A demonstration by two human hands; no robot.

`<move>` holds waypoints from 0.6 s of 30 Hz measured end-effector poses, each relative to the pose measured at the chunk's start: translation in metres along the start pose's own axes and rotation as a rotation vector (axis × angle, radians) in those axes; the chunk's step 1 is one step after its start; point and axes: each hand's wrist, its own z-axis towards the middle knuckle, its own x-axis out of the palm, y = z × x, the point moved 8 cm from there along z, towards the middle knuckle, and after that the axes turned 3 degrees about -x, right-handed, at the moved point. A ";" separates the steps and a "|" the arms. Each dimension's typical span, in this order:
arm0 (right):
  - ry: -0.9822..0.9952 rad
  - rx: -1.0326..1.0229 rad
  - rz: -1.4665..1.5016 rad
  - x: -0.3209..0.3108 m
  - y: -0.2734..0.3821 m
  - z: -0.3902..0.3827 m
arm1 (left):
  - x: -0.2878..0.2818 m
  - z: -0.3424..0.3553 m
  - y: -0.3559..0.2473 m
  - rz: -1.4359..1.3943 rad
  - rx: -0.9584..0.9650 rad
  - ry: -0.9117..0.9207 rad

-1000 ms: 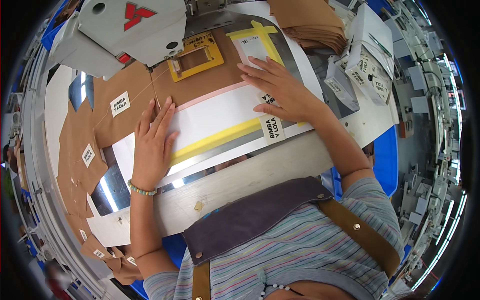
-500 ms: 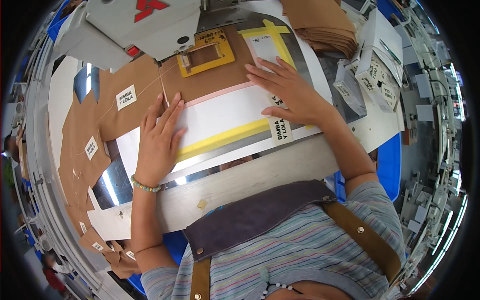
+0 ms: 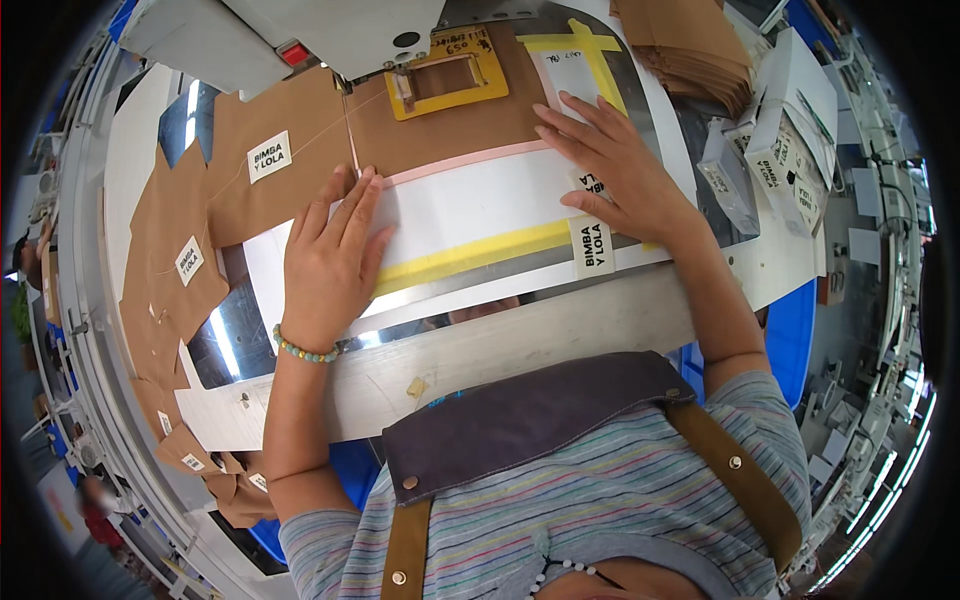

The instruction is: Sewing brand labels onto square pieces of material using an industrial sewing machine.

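Brown sheet [image 3: 460, 140] flat below sewing machine [image 3: 330, 30], yellow frame [image 3: 450, 106] on top, white paper [image 3: 470, 205] along near edge. Left hand [image 3: 335, 240] palm down, fingers slightly parted, tips by sheet's near left corner. Right hand [image 3: 625, 175] spread, fingertips at sheet's right edge, thumb over pale label [image 3: 592, 247].

The pale worktable [image 3: 560, 318] is partly covered by a shiny metal plate [image 3: 245, 352], on which a white sheet [image 3: 480, 205] with yellow tape [image 3: 480, 252] is laid. At the left, brown pieces [image 3: 160, 235] are spread; at the right, a white box [image 3: 806, 85] is placed.
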 end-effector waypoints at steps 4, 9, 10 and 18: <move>-0.068 0.020 0.081 -0.004 0.000 0.001 | -0.004 0.001 0.001 -0.024 -0.022 -0.032; -0.034 0.036 0.006 -0.002 0.000 0.000 | 0.001 0.001 0.005 -0.101 -0.108 0.017; -0.035 0.040 0.005 -0.001 -0.001 -0.001 | 0.006 0.001 0.007 -0.101 -0.133 0.075; 0.011 0.042 -0.009 0.001 -0.002 -0.004 | 0.004 0.005 0.001 0.015 -0.089 0.053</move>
